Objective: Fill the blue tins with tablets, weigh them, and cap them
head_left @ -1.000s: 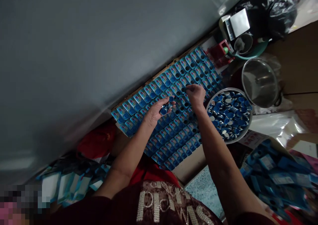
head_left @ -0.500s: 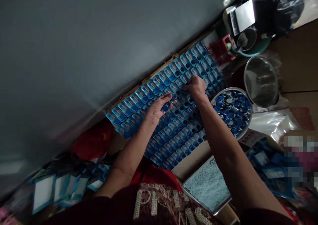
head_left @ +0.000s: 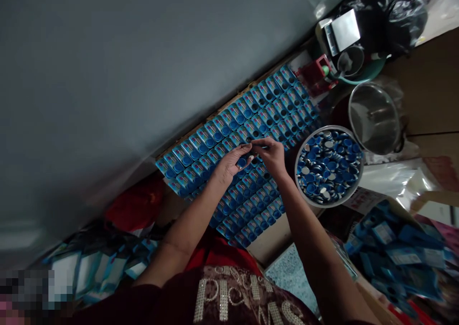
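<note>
Both hands meet over the blue boxes (head_left: 229,167) at the desk's centre, left hand (head_left: 229,165) cupping several small blue caps (head_left: 242,161), right hand (head_left: 271,154) pinching one at its rim; caps judged light, rigid, slippery; bowl (head_left: 299,153) at 3 o'clock.

Bare forearms; a dark maroon top (head_left: 229,296) with rhinestone lettering across the chest.
</note>
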